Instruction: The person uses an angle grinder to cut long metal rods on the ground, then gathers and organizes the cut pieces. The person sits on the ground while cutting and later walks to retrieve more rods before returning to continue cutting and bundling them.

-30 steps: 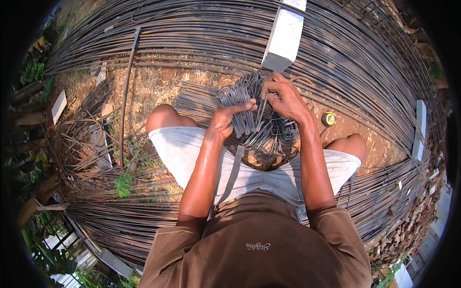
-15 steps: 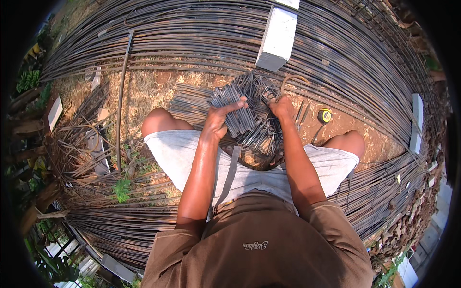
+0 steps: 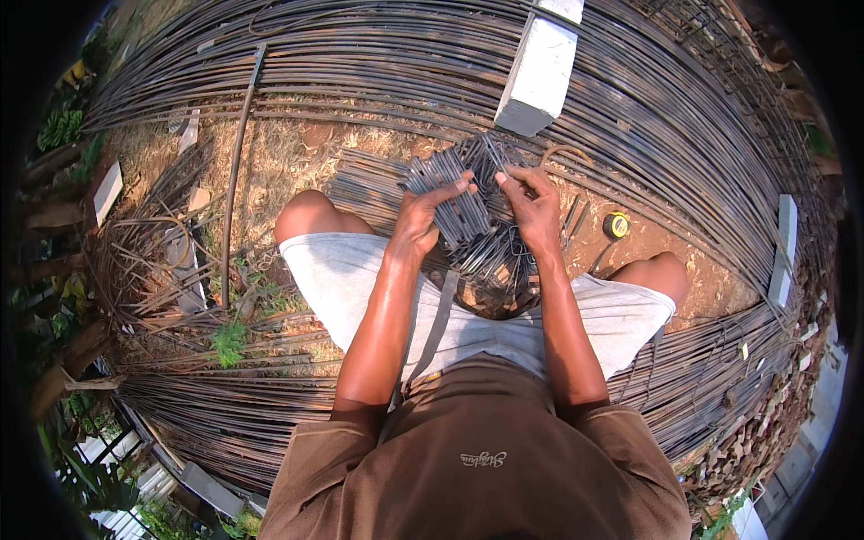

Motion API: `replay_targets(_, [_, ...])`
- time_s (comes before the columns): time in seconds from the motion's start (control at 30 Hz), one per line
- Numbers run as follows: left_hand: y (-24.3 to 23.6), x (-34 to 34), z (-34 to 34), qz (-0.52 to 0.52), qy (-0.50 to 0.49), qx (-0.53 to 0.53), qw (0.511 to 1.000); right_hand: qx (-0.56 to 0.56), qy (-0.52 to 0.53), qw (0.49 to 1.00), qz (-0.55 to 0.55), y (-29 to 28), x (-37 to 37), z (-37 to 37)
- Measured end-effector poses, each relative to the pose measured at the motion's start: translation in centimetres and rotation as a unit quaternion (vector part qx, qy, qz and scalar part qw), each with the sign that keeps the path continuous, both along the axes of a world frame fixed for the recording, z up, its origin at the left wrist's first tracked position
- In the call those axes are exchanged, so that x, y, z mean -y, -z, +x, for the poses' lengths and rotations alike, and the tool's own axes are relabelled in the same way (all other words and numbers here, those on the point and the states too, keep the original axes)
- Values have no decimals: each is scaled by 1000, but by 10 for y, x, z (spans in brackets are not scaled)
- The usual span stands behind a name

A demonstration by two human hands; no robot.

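Note:
I sit with knees apart and hold a bundle of bent steel stirrups [image 3: 468, 220] upright between my legs. My left hand [image 3: 421, 220] grips the bundle's left side, fingers wrapped over its top edge. My right hand [image 3: 531, 202] pinches a single stirrup at the bundle's right top. More stirrups lie stacked on the ground [image 3: 364, 184] just beyond the bundle.
Long steel bars [image 3: 378, 54] run across the far side, and more bars [image 3: 225, 405] pass under my seat. A white concrete block [image 3: 538, 76] rests on the far bars. A yellow tape measure [image 3: 616, 224] lies on the dirt right of my hands. Bent scrap rods [image 3: 153, 261] pile at left.
My right hand slid down from above the bundle to its right top edge. My left hand kept its grip. The view shifted slightly.

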State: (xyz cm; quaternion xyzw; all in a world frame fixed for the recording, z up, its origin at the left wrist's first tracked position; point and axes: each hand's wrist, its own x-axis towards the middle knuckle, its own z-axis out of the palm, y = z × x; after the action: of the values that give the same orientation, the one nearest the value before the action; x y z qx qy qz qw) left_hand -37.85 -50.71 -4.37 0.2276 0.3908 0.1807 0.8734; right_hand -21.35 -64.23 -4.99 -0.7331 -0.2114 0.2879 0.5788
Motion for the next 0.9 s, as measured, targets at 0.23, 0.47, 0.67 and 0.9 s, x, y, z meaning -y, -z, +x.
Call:
replay_targets(0.23, [4,-1,2,20,-47,-53,997,110,-85,990,16,-16,-5,-52])
replay_targets(0.47, [2,-2,-10,45,-28,-35,998,14,61,975,-213,77,-36,27])
replay_targets(0.67, [0,-3,-3,12,-17,-16,1000,39,-22,954,-297,151,-61,33])
replay_targets(0.9, [5,-2,-14,35,-51,-12,998,37,9,987,-155,81,-4,27])
